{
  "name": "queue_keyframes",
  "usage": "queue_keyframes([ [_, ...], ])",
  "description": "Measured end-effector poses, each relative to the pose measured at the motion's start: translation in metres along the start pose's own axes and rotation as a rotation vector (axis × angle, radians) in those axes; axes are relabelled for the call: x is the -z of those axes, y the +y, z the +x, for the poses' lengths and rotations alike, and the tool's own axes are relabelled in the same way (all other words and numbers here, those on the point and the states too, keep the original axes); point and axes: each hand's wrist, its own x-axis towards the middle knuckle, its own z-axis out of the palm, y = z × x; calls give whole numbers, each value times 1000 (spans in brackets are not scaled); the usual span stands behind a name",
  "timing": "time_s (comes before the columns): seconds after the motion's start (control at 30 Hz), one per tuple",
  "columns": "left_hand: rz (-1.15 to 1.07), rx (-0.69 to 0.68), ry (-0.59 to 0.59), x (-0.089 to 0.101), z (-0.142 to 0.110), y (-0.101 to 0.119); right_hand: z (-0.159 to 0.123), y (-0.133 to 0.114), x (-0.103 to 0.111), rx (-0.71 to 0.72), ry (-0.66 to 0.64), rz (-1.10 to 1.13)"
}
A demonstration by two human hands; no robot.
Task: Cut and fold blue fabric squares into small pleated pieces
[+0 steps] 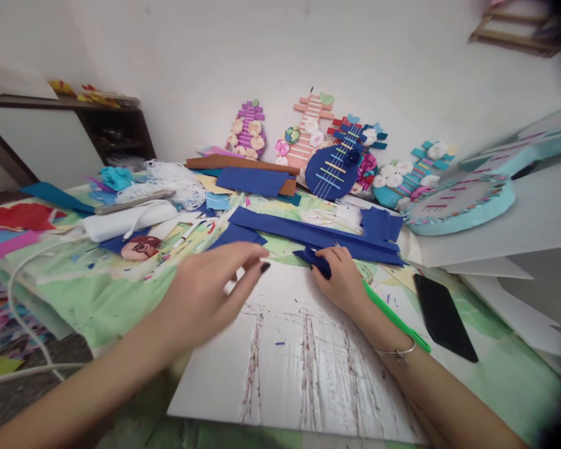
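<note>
Near edge: white board (215, 390), flat on the counter (88, 296), its face scored with rough brownish streaks and dotted with a few blue flecks. My forearms come in on either side, the right one lying over the board's right part.

Left fingers (240, 252): curled above the board, thumb and index tips close together; blurred, so I cannot tell whether anything thin sits between them. Right fingers (339, 252): closed in a pinch on a small blue scrap (321, 265), over the board's far edge. The scrap looks creased or folded; its pointed end sticks out toward the left.

Handling notes (judgement): pinch near the scrap's edge, lightly, so the crease stays sharp; bring the left tips to the free point to steady it rather than tug. Support it on a smooth patch, as the ridged streaks could mark the blue.

Just right of my wrist, a green bar (397, 317); beyond that, a black phone (444, 318). Past the fingers, a long blue strip (290, 231) lies aslant, very near the scrap.

Farther left: white power strip (131, 221), tangle of white string (168, 184). Farthest, near the wall: blue guitar (325, 178) among flowered ones.
</note>
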Motion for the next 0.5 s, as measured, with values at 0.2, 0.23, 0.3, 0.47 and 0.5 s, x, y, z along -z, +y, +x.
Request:
queue_keyframes([
  [0.2,430,159,-469,-38,36,-64,0,1,-3,27,20,29],
  [0.23,419,149,-489,-41,38,-71,0,2,-3,26,22,33],
  [0.3,398,145,-489,-42,38,-82,1,2,-4,21,29,42],
  [0.47,296,200,-370,-39,36,-93,2,0,-2,20,46,86],
  [0.5,215,222,-308,-37,37,-93,2,0,-2,23,56,103],
])
